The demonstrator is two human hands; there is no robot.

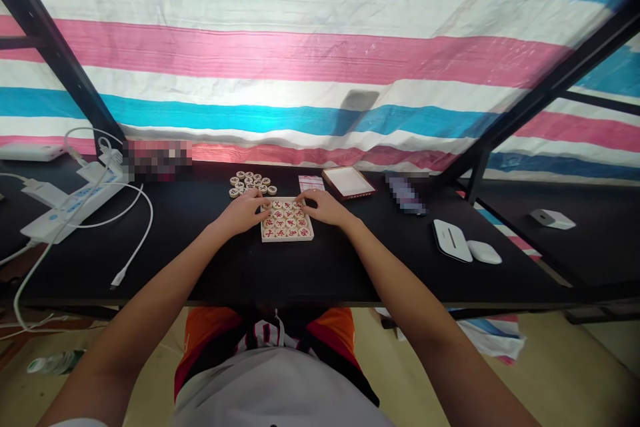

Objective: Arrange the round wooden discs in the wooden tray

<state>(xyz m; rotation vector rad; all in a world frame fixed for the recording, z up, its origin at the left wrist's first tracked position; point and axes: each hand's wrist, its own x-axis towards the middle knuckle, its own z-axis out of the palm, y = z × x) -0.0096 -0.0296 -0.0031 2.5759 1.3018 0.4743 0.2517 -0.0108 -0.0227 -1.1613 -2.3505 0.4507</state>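
A small wooden box (287, 236) filled with round wooden chess pieces marked in red lies on the black table (320, 267) in front of me. My left hand (244, 211) rests at the box's left far corner, fingers curled onto a piece there. My right hand (322, 205) sits at the right far corner, fingertips bent down on the top row. Whether either hand pinches a piece is unclear. A loose cluster of several more pieces (251, 183) lies just beyond my left hand.
The box lid (349, 182) and a folded pink-checked sheet (311, 183) lie behind the box. A power strip (75, 200) with white cables sits at the left. Two white devices (451, 240) rest at the right. Black frame posts rise on both sides before a striped tarp.
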